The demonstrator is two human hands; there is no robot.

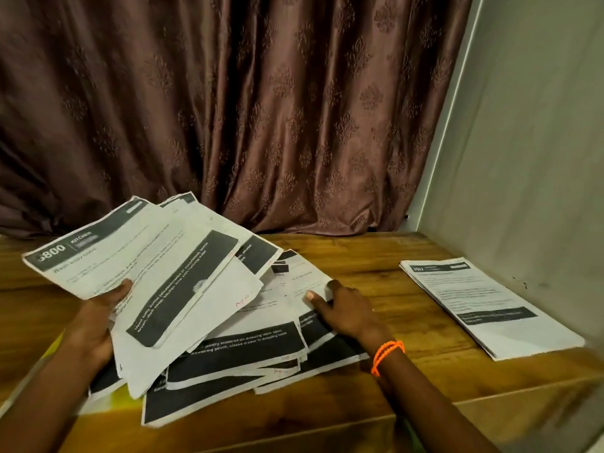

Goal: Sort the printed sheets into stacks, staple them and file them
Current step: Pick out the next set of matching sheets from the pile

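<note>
My left hand (98, 318) grips a fanned bundle of printed sheets (147, 266) and holds it lifted above the table, thumb on the top page. Under it a loose pile of printed sheets (248, 358) with black bars lies spread on the wooden table (376, 256). My right hand (343, 308), with an orange band on the wrist, rests on that pile and pinches the edge of one sheet between thumb and fingers. A neat stack of sheets (483, 305) lies apart at the right. No stapler or file is in view.
A brown patterned curtain (261, 109) hangs behind the table. A pale wall (539, 158) closes off the right side. Something yellow-green (117, 397) peeks out under the pile at the table's front left.
</note>
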